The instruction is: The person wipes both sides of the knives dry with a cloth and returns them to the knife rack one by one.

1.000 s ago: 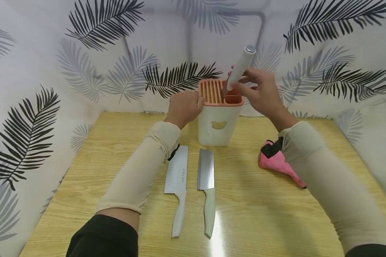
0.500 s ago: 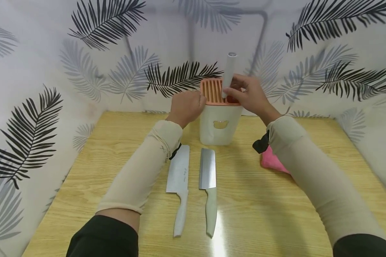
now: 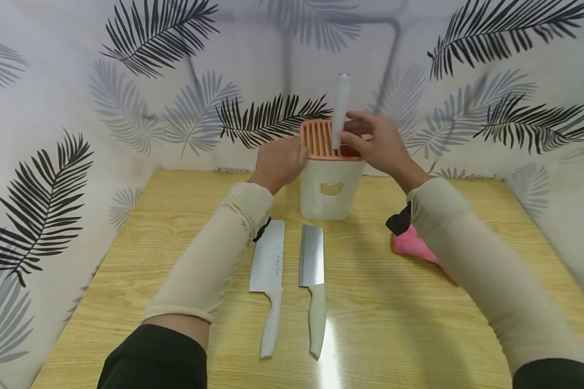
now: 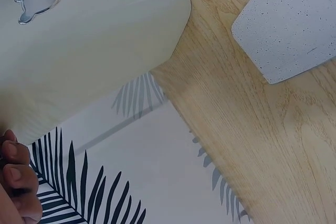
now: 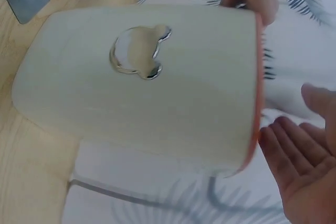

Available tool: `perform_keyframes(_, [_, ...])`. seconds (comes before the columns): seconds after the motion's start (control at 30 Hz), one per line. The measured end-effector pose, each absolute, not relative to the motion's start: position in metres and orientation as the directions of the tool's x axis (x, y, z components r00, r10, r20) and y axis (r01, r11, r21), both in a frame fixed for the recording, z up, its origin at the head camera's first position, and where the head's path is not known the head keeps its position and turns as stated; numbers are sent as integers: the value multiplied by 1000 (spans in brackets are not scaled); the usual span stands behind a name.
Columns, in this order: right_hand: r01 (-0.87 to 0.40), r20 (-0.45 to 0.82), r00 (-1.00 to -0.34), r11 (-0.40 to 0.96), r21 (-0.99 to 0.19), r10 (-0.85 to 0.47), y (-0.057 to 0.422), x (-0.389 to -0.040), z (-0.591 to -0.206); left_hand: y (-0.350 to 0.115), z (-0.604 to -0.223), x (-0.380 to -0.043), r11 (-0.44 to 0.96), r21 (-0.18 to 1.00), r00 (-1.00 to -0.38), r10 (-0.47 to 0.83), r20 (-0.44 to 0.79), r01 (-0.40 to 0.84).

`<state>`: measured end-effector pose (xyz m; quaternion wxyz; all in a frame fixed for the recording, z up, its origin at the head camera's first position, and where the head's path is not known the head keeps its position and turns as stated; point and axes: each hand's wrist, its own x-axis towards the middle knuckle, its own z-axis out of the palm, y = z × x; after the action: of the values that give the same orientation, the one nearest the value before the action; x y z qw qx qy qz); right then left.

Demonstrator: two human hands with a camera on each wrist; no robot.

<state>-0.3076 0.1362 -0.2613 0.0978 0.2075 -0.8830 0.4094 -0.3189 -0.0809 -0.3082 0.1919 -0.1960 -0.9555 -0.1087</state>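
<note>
A cream knife holder (image 3: 328,202) with an orange slotted top stands at the back of the table. My left hand (image 3: 279,162) grips its left rim, fingers curled; the left wrist view shows those fingers (image 4: 18,179) at the holder's edge. A knife with a white handle (image 3: 341,108) stands nearly upright in a slot, its blade hidden inside. Beside that handle is my right hand (image 3: 377,143), thumb and fingers spread near its lower end. In the right wrist view the fingers of the right hand (image 5: 310,166) are straight, close to the orange rim.
Two knives lie on the wooden table: a wide cleaver (image 3: 267,265) at left and a narrower cleaver (image 3: 312,256) with a pale green handle. A pink cloth (image 3: 413,246) lies at right, partly under the right forearm. Leaf-patterned fabric (image 3: 185,108) hangs behind the table.
The white-handled knife has gone from tilted right to nearly upright in the slot. My right hand moved left with it, then loosened from the handle. The left hand stays on the rim.
</note>
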Motion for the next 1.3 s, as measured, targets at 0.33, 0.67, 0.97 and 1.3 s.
perform_keyframes(0.33, [-841, 585, -537, 439, -316, -607, 127, -221, -252, -80, -308, -319, 908, 116, -849, 322, 418, 402])
perform_keyframes(0.67, [-944, 326, -301, 329, 32, -896, 116, -169, -349, -83, -310, -322, 897, 91, -817, 348, 459, 433])
perform_keyframes(0.97, [-949, 100, -254, 267, 168, -962, 108, -153, -404, -81, -310, -320, 897, 108, -831, 344, 437, 428])
perform_keyframes(1.3, [-927, 75, -164, 180, 331, -984, 107, -149, -422, -80, -309, -318, 904, 113, -842, 330, 426, 412])
